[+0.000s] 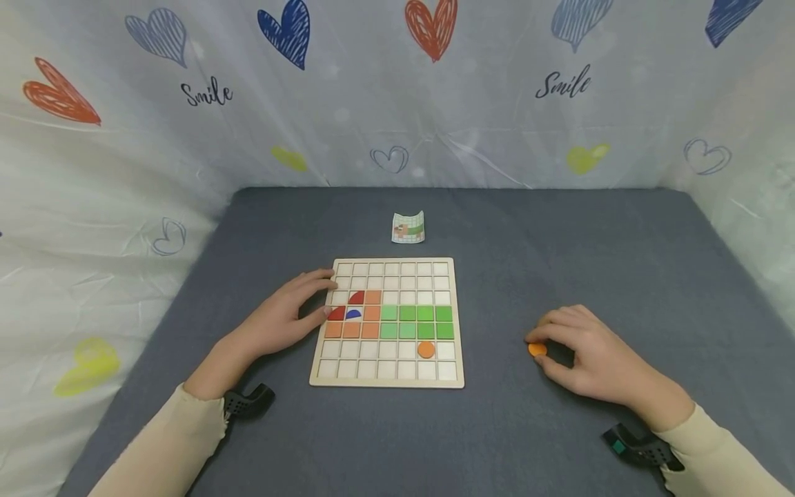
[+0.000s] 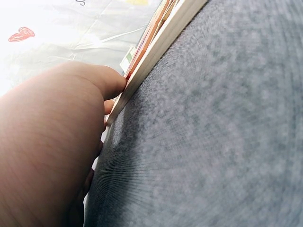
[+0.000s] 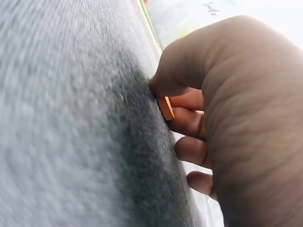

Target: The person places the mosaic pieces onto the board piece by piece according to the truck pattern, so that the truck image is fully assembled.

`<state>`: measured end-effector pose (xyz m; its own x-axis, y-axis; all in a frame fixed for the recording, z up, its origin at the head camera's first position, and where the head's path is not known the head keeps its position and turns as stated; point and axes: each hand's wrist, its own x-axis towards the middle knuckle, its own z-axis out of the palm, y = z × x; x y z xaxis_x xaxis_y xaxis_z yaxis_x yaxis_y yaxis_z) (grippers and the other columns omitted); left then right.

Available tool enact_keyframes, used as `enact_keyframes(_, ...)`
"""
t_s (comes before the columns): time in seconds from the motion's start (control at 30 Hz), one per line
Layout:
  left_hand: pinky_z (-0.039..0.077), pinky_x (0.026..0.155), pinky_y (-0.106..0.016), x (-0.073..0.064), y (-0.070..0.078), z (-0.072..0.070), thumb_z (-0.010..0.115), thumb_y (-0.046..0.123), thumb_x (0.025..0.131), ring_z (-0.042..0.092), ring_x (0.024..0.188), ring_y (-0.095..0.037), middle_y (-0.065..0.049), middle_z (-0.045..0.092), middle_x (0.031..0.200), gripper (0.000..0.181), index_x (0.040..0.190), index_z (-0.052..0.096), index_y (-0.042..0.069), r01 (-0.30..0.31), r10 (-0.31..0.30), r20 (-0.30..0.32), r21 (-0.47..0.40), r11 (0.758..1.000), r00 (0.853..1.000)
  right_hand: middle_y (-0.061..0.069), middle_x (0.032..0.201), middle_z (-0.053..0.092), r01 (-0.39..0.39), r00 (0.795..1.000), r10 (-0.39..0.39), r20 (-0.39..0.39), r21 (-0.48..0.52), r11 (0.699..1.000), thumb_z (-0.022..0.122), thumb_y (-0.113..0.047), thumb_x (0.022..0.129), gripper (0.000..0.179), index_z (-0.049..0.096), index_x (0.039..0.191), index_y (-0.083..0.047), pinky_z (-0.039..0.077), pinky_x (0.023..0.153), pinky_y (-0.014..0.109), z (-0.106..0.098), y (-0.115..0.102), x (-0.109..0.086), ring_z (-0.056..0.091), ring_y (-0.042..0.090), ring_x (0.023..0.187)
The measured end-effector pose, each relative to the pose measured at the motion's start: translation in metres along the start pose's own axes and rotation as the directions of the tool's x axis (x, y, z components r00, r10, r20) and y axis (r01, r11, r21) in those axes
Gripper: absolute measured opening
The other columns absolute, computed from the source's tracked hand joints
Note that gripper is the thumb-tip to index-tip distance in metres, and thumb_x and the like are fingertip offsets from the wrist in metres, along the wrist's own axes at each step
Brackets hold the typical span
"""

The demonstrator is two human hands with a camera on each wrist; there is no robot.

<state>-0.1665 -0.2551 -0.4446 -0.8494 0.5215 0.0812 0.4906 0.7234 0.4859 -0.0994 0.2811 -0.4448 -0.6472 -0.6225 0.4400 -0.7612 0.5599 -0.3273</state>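
A wooden grid board (image 1: 386, 382) lies on the table, with red, salmon, green and blue-and-white pieces set in its cells. One round orange piece (image 1: 426, 350) sits in a lower cell toward the right. My left hand (image 1: 282, 314) rests at the board's left edge, thumb and fingertips touching the rim; the left wrist view shows the thumb (image 2: 113, 82) against the board's side (image 2: 156, 49). Off to the right, my right hand (image 1: 586, 355) pinches a second orange disc (image 1: 537, 350) between thumb and fingers, close over the cloth. The right wrist view shows this disc (image 3: 166, 108) edge-on.
A small picture card (image 1: 408, 228) with a coloured grid design stands behind the board, its top edge curled. Dark grey cloth (image 1: 559, 248) covers the table. A pale curtain (image 1: 354, 90) printed with hearts hangs along the back and sides.
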Motion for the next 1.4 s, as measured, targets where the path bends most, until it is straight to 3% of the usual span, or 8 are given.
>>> enact_keyframes(0.27, 0.025, 0.13, -0.063, 0.0, 0.0, 0.0, 0.065, 0.044, 0.112, 0.031, 0.162, -0.035, -0.006, 0.038, 0.174, 0.054, 0.158, 0.057, 0.017, -0.006, 0.006, -0.004, -0.009, 1.0, 1.0, -0.019, 0.105, 0.068, 0.011, 1.0, -0.011, -0.011, -0.009, 1.0, 0.085, -0.004, 0.082, 0.03, 0.079, 0.107, -0.02, 0.044, 0.091, 0.031, 0.003, -0.001, 0.004, 0.061, 0.002, 0.094)
enact_keyframes(0.53, 0.02, 0.134, -0.057, -0.001, -0.003, 0.003, 0.065, 0.044, 0.112, 0.032, 0.162, -0.034, -0.006, 0.038, 0.174, 0.054, 0.158, 0.057, 0.018, -0.009, 0.009, 0.0, -0.004, 1.0, 1.0, -0.017, 0.105, 0.068, 0.001, 1.0, 0.0, 0.002, -0.045, 0.999, 0.085, -0.008, 0.084, 0.027, 0.08, 0.107, -0.021, 0.047, 0.089, 0.034, 0.01, -0.005, 0.009, 0.062, 0.004, 0.094)
enact_keyframes(0.73, 0.022, 0.132, -0.062, -0.001, -0.002, 0.002, 0.065, 0.045, 0.112, 0.031, 0.163, -0.035, -0.006, 0.038, 0.174, 0.054, 0.158, 0.057, 0.018, 0.001, -0.001, -0.003, 0.001, 1.0, 1.0, -0.015, 0.105, 0.067, 0.032, 0.999, -0.031, 0.019, -0.059, 0.998, 0.082, -0.008, 0.086, 0.024, 0.08, 0.108, -0.019, 0.049, 0.087, 0.038, 0.015, -0.009, 0.017, 0.06, 0.006, 0.093)
enact_keyframes(0.9, 0.02, 0.134, -0.058, 0.0, -0.001, 0.001, 0.065, 0.044, 0.112, 0.032, 0.162, -0.034, -0.006, 0.039, 0.174, 0.054, 0.158, 0.057, 0.017, -0.008, 0.008, -0.003, -0.004, 1.0, 1.0, -0.014, 0.106, 0.066, 0.052, 0.998, -0.05, 0.043, -0.056, 0.997, 0.082, -0.011, 0.087, 0.025, 0.08, 0.11, -0.018, 0.05, 0.085, 0.034, 0.018, -0.013, 0.023, 0.059, 0.004, 0.095)
enact_keyframes(1.23, 0.021, 0.133, -0.058, 0.001, -0.001, 0.001, 0.064, 0.045, 0.112, 0.032, 0.162, -0.034, -0.005, 0.038, 0.174, 0.054, 0.158, 0.057, 0.018, -0.013, 0.013, -0.002, -0.005, 1.0, 1.0, -0.014, 0.104, 0.066, 0.1, 0.993, -0.098, 0.058, -0.028, 0.995, 0.082, -0.009, 0.089, 0.022, 0.079, 0.108, -0.019, 0.05, 0.082, 0.036, 0.028, -0.018, 0.046, 0.057, 0.006, 0.092)
enact_keyframes(1.4, 0.022, 0.132, -0.061, 0.0, 0.0, 0.0, 0.064, 0.045, 0.112, 0.03, 0.163, -0.035, -0.005, 0.038, 0.174, 0.054, 0.158, 0.056, 0.018, -0.007, 0.007, 0.001, -0.005, 1.0, 1.0, -0.012, 0.106, 0.066, 0.065, 0.996, -0.066, 0.055, 0.028, 0.998, 0.081, -0.008, 0.092, 0.021, 0.079, 0.112, -0.016, 0.054, 0.082, 0.036, 0.038, -0.019, 0.059, 0.058, 0.008, 0.094)
